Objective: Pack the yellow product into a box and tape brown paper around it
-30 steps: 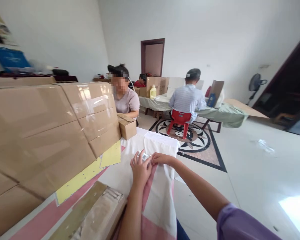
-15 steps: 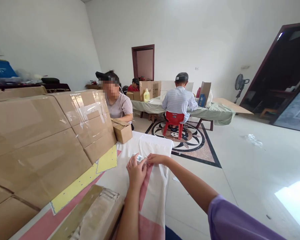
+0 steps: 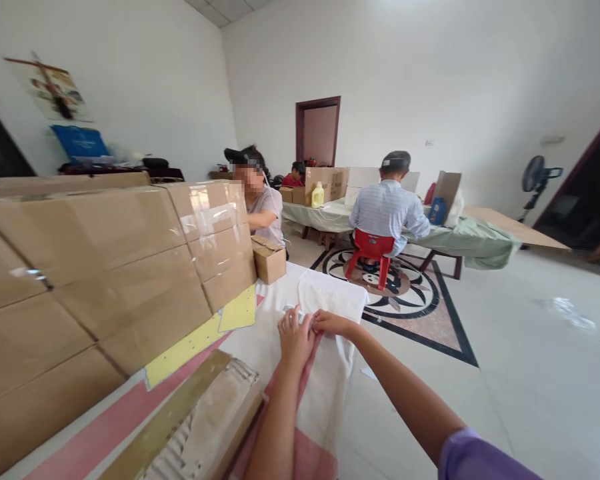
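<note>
My left hand (image 3: pixel 296 337) and my right hand (image 3: pixel 331 323) meet over the white and pink cloth (image 3: pixel 320 373) that covers the table. Both are closed in a pinch on a small white and grey object (image 3: pixel 294 312), mostly hidden behind my left fingers. My right fingertips touch its right end. A small brown carton (image 3: pixel 269 259) stands further along the table, in front of a seated person (image 3: pixel 259 200).
Stacked taped cardboard boxes (image 3: pixel 110 267) fill the left side, with a yellow sheet (image 3: pixel 200 337) under them. A worn flat box (image 3: pixel 200 427) lies near me. Another person on a red stool (image 3: pixel 370 252) sits at a far green-covered table (image 3: pixel 460 230). A fan (image 3: pixel 535 177) stands at the right.
The view has swung to the left and slightly up. My hands stay together on the small object, which is now more hidden behind my left fingers.
</note>
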The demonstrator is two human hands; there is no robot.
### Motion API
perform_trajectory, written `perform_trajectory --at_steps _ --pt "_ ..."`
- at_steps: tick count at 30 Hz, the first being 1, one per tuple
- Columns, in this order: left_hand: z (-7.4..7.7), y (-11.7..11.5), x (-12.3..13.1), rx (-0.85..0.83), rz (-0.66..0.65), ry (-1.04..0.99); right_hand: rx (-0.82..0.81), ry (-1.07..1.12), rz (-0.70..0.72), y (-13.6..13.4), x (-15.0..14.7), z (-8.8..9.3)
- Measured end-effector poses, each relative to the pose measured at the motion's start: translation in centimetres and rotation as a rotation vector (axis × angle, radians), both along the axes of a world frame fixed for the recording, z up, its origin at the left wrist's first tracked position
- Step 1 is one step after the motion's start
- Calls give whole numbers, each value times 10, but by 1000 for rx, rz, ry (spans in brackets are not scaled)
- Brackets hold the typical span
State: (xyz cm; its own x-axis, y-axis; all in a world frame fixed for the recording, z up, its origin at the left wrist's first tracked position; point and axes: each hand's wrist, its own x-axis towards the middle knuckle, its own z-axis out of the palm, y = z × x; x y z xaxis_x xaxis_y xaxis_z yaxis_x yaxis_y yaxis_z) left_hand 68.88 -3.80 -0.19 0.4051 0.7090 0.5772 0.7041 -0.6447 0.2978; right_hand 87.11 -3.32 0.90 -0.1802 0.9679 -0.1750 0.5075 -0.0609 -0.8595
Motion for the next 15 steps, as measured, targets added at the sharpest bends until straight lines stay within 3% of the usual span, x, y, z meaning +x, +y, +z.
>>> perform_trajectory --at_steps 4,10,15 --pt "0 -2 3 16 31 4 31 26 23 2 -1 1" --pt "-5 0 4 -11 30 -18 65 95 -63 -2 1 -3" --pt "1 -4 6 -75 48 -30 61 98 -91 1 2 -9"
